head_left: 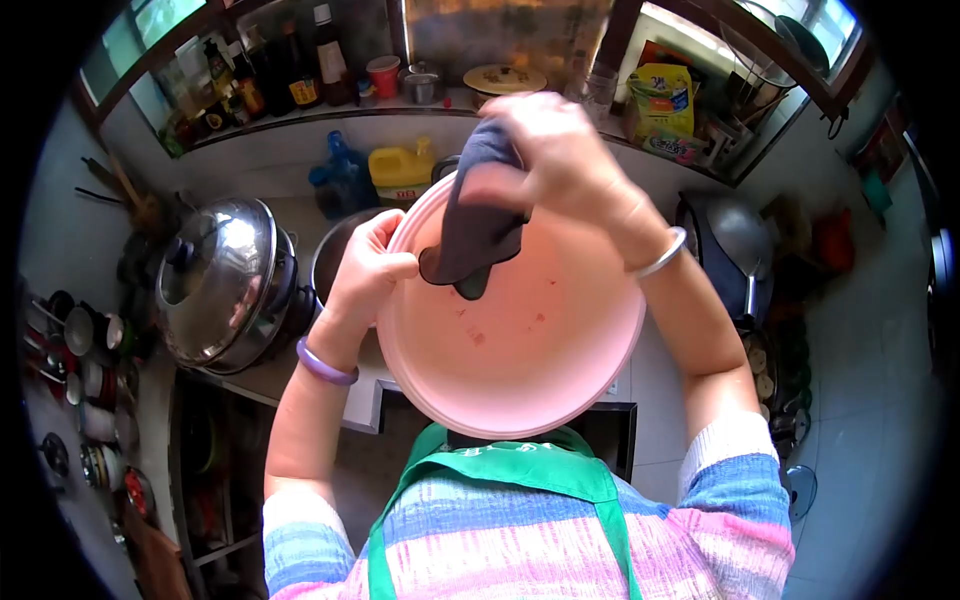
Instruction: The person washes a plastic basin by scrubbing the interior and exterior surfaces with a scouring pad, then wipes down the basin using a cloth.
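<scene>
A large pink basin (pixel 575 365) is tilted toward me against the front of my apron, with small reddish marks inside it. My left hand (pixel 362 268) is closed on its left rim, the thumb over the edge. A dark grey cloth (pixel 472 225) hangs over the upper left part of the basin, its lower end close to my left thumb. My right hand (pixel 565 165), smeared by motion, is closed on the upper part of this cloth. I cannot tell whether the cloth touches the basin's wall.
A large lidded steel pot (pixel 220 285) stands on the left, with a dark pan (pixel 335 250) partly behind my left hand. Behind are a yellow jug (pixel 402 172) and a blue bottle (pixel 345 165). A wok (pixel 728 235) is at right. Bottles (pixel 300 70) line the windowsill.
</scene>
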